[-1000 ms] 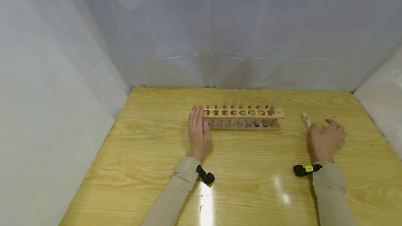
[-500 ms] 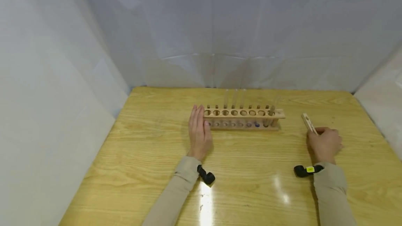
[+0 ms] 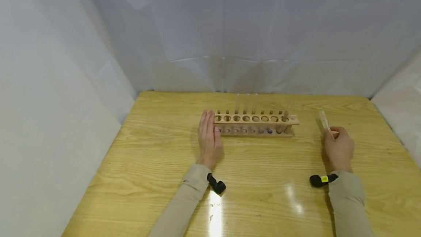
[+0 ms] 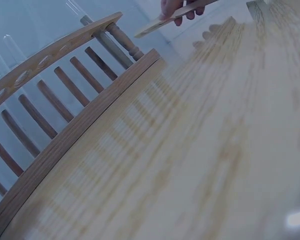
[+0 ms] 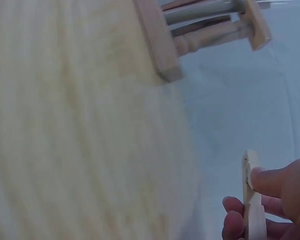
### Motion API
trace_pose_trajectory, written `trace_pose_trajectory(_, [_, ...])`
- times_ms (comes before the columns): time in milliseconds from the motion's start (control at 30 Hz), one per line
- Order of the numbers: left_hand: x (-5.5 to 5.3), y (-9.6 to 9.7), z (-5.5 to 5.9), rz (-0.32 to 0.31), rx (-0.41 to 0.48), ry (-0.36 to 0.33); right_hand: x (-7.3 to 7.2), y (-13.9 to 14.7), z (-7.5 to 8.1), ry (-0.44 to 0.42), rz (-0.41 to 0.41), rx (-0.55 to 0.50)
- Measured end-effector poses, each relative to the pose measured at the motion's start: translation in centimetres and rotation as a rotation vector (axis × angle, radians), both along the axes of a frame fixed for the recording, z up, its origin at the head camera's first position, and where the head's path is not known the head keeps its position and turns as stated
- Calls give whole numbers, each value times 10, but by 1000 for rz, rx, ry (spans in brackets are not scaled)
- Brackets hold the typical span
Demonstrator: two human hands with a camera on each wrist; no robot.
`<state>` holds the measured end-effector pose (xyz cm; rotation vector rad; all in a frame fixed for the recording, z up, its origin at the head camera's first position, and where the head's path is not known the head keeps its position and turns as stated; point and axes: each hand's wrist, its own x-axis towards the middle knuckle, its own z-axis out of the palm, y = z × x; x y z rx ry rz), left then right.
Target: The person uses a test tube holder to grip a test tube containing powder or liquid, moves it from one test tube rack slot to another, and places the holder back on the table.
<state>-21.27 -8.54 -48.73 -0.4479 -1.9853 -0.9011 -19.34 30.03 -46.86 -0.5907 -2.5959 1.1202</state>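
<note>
A wooden test tube rack stands near the back of the table. My left hand rests against its left end, fingers straight and thumb at the front. One tube holding something grey leans in the rightmost hole. Several clear tubes rise along the back row. To the right of the rack, my right hand grips a wooden test tube holder, raised off the table. In the right wrist view the thumb presses the side of the holder, with fingers around the other side.
The wood-grain table stretches in front of the rack. Short wooden pegs line the rack. Pale sheeting hangs behind and at both sides. Each wrist carries a black camera strap.
My right hand has closed around the test tube holder and lifted it from the table, its far end tilting up. My left hand stays at the rack's left end.
</note>
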Motion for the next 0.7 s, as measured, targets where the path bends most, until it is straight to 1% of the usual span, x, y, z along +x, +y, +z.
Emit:
trace_pose_trajectory(100, [0,1,-1,2,0,-1,2,-1,9,38,65,10])
trace_pose_trajectory(267, [0,2,-1,1,1,-3,7,-5,26,82,118,3])
trace_pose_trajectory(400, [0,1,-2,4,9,7,8,-8,37,107,150,0])
trace_pose_trajectory(700, [-1,-2,-1,15,-7,9,10,-13,53,180,166,53])
